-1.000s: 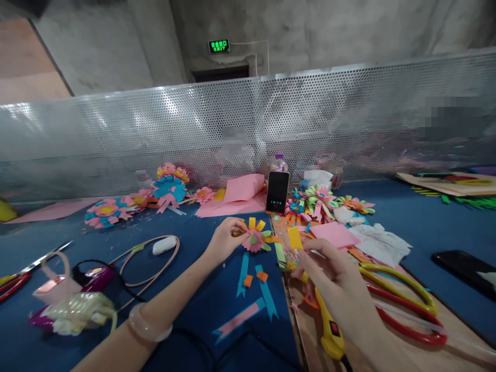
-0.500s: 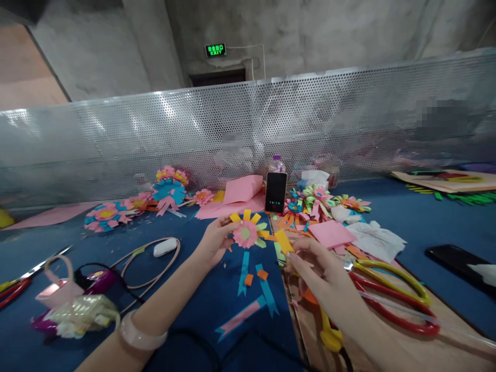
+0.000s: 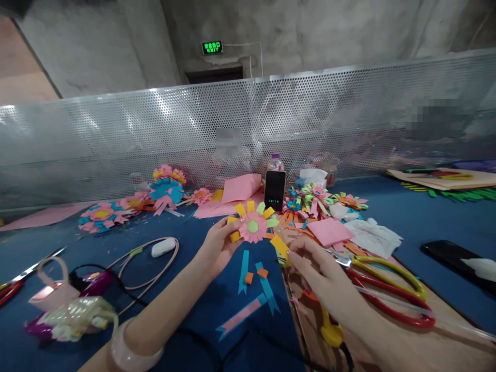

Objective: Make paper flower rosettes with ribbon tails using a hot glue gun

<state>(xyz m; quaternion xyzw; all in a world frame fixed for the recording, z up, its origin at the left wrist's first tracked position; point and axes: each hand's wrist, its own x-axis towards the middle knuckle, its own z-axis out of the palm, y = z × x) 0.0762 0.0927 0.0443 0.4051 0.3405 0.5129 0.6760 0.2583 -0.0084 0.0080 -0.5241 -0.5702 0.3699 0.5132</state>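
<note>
Between the thumb and fingers of my left hand is a paper flower, pink with a pale green centre and yellow and green strips round its edge. My right hand pinches a yellow paper strip just right of the flower; the two are apart. Below the flower lie blue paper ribbons with notched ends, one bearing a pink strip. Two small orange paper squares rest near these ribbons.
Scissors with red and yellow handles lie right of my right hand. Behind stand a phone-like clock and finished paper flowers. A pink sticky-note pad, crumpled tissue and black phone are at right; a cable curls at left.
My left hand has shifted the flower slightly right and up and turned it, so its strips sit at different angles. My right hand still pinches the yellow strip, now a little lower.
</note>
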